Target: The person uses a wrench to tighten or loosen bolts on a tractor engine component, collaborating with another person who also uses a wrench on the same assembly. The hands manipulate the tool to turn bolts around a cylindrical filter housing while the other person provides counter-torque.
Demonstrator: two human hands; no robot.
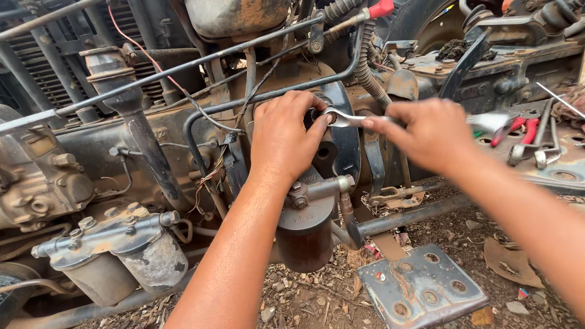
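Head view: wrench (348, 119) lies roughly horizontal, its ring end at the fitting on the dark engine plate (341, 143); right hand (426, 134) grips the shank; left hand (283, 137), fingers curled, steadies the ring end.

The wrench (348, 119) is bright silver against the rust-brown, dirt-caked engine block (183, 131). Below the wrench hangs a dark brown canister filter (304, 234); left of that, two pale grey filter bowls (128, 256). Right of the wrench lie red-handled pliers (518, 131). Above it sits a red cap (381, 8).
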